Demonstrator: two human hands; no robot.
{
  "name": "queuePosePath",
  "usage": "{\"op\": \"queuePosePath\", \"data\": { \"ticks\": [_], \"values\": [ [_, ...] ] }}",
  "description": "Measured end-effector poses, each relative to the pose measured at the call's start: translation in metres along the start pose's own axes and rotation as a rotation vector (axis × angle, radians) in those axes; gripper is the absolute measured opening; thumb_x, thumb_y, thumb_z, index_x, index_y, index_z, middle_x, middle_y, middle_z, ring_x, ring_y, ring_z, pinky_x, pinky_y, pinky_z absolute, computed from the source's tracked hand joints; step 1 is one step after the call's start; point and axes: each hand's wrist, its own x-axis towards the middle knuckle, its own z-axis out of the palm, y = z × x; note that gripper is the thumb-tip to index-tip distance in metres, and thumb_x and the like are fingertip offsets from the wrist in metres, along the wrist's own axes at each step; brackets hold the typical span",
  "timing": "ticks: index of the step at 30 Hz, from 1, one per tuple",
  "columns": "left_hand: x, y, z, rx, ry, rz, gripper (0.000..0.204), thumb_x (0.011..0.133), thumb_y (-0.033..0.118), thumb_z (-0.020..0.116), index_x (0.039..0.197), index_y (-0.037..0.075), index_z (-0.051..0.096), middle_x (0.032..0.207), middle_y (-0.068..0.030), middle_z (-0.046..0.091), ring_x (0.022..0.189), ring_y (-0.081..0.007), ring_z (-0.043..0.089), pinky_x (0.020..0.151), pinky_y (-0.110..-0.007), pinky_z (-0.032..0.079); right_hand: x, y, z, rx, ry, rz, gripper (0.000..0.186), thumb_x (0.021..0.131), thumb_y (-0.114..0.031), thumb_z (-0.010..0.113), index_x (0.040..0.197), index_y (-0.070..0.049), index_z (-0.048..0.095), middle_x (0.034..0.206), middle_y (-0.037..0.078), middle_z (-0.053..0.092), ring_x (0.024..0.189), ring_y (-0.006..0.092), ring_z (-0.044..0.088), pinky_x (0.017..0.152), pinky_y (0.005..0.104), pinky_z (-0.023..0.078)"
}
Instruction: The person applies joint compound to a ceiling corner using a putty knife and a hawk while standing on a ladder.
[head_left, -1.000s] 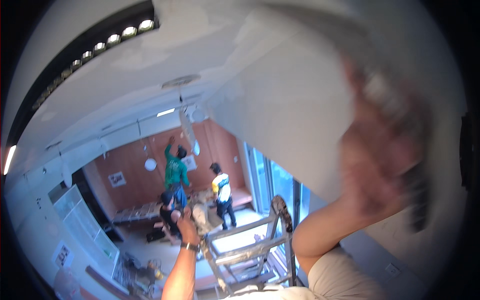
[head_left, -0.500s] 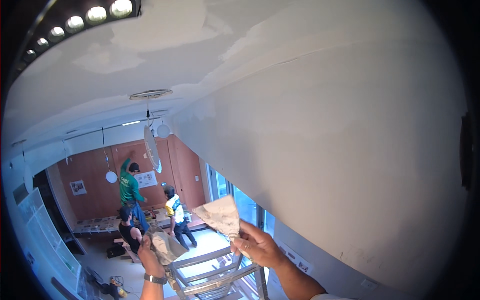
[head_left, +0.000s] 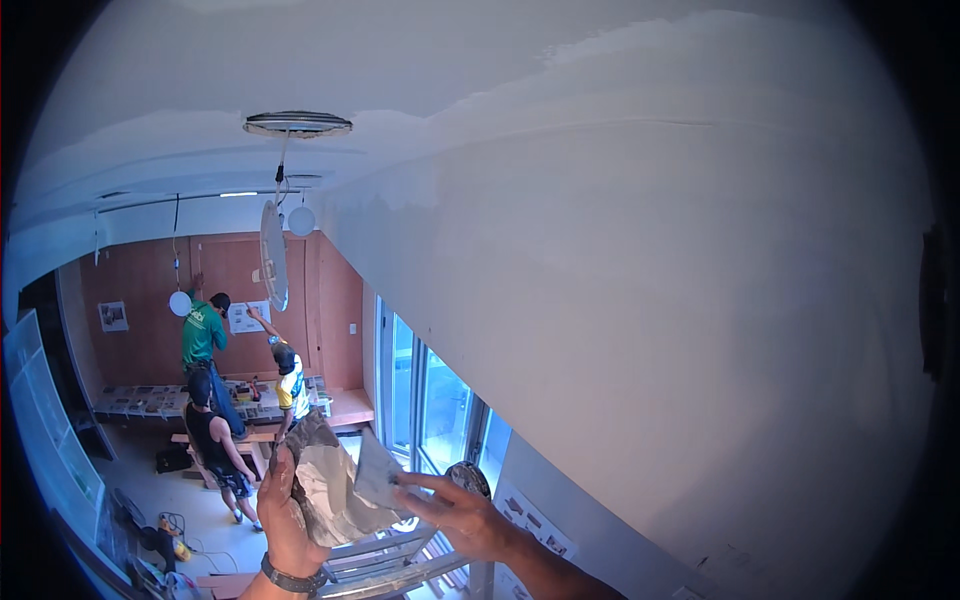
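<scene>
My left hand (head_left: 285, 512), with a dark band at the wrist, grips a putty-smeared plate (head_left: 332, 490). Pale wet putty lies across its face, and its rim is crusted grey. Close to its right edge, my right hand (head_left: 465, 518) holds a putty knife (head_left: 377, 473) by the handle, which the fingers hide. The index finger stretches along the knife toward its wide blade. The blade overlaps the plate's edge in the picture; whether they touch I cannot tell. Below both hands stands a metal stepladder (head_left: 390, 572).
A large pale wall (head_left: 660, 300) fills the right side. A round lamp (head_left: 273, 255) dangles on a cable from a ceiling hole (head_left: 297, 124). Farther down, three people stand near a paper-covered bench (head_left: 150, 400). Glass doors (head_left: 440, 400) line the wall, and tools with cables (head_left: 178, 540) lie on the floor.
The putty knife has swung down and left, from raised apart to beside the plate, its blade turned. The view has shifted, and one person in the background now raises an arm toward the wall.
</scene>
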Motion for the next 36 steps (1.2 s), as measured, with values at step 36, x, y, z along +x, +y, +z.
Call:
{"op": "queuePosePath", "data": {
  "ticks": [36],
  "values": [
    [0.150,-0.003,-0.043,0.789,0.045,-0.049,0.046,0.098,0.040,0.061,0.100,-0.005,0.067,0.083,-0.0044,0.065,0.073,-0.0111,0.056,0.068,-0.027,0.045,0.062,0.055,-0.061,-0.533,0.038,0.004,0.063,0.081,0.017,0.054,0.126,-0.023,0.071,0.137,0.015,0.058,0.121,0.0326,0.062,0.099,0.0423,0.055]
  ]
}}
